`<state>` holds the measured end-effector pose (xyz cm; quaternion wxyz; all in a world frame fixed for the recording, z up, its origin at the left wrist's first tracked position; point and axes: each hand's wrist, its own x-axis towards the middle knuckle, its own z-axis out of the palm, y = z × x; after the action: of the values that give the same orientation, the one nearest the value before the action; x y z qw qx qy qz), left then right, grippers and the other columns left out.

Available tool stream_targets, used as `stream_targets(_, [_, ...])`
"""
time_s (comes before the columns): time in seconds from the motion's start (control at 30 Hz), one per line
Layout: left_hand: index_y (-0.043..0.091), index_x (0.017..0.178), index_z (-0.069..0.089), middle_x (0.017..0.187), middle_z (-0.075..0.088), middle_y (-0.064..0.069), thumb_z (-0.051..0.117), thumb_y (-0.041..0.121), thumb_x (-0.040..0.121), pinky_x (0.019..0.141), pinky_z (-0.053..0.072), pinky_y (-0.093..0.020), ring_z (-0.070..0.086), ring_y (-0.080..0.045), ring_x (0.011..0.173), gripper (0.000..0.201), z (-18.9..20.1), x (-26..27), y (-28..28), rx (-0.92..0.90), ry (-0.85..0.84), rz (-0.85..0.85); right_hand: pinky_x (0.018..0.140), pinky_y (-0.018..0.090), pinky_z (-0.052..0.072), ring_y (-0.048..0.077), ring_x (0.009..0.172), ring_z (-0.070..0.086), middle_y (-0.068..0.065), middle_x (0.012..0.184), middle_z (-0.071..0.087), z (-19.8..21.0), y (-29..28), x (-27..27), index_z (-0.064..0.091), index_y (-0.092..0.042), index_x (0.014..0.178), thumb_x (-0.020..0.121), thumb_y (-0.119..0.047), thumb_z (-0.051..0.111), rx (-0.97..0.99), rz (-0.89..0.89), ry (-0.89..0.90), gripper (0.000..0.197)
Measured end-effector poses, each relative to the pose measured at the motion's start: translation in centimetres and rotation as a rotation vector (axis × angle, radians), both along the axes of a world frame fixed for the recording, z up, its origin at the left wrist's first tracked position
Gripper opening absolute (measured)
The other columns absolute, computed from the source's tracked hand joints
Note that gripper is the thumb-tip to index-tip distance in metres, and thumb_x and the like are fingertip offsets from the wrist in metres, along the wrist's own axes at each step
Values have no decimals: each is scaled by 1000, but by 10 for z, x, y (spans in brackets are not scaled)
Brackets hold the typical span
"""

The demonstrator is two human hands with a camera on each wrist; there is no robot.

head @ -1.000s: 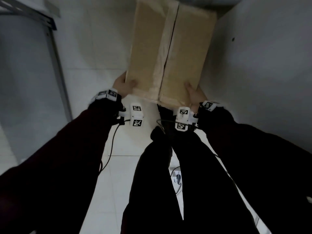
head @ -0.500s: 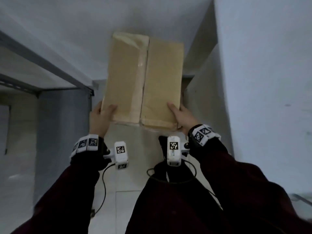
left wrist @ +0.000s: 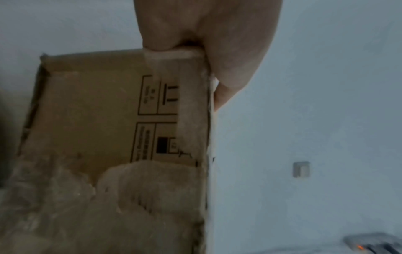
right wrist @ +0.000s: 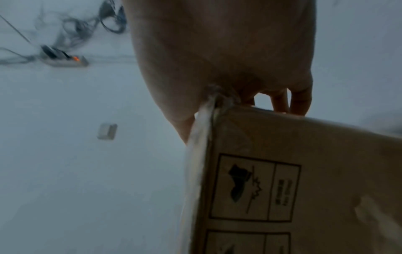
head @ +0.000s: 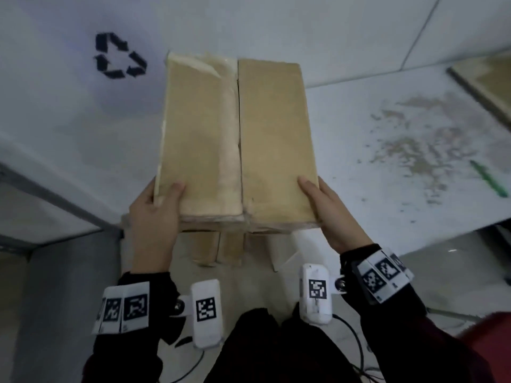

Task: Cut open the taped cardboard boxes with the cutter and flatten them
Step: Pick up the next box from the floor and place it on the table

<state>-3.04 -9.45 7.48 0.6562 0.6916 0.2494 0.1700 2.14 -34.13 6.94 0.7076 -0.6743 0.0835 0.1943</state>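
The left hand and right hand each pinch a near corner of the cardboard box, thumbs on top, fingers beneath. It is held aloft between white table and wall, the green cutter lying well to its right.

Under the box, both hands' fingers are hidden; its printed labels blur; beside it, a board runs off-frame.

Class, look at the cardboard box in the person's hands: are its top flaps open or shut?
Shut. The cardboard box has both top flaps lying flat, meeting at a centre seam with tape beside it; left hand and right hand hold its near corners.
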Motion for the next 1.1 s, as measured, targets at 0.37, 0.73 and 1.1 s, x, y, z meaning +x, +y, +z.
stream_targets(0.37, [15, 106, 64, 95, 67, 3, 59, 20, 92, 84, 51, -31, 63, -18, 93, 16, 4, 98, -206, -122, 3, -219, 107, 37, 38, 14, 123, 52, -6, 131, 59, 13, -219, 35, 50, -24, 133, 84, -58, 52, 2, -246, -69, 59])
stream_targets(0.73, [16, 111, 65, 104, 67, -3, 56, 25, 93, 95, 50, -44, 63, -24, 101, 23, -30, 173, -385, -100, 49, -181, 108, 41, 39, 20, 129, 47, 4, 143, 46, -22, -396, 123, 33, -19, 145, 80, -40, 69, -47, -168, -35, 78])
stream_targets(1.1, [16, 128, 57, 116, 65, 0, 51, 27, 97, 93, 51, -33, 62, -15, 103, 33, -64, 240, -451, -143, 72, -37, 96, 33, 46, 18, 119, 56, 0, 134, 55, -59, -443, 228, 43, -22, 139, 88, -33, 60, -50, -172, -37, 55])
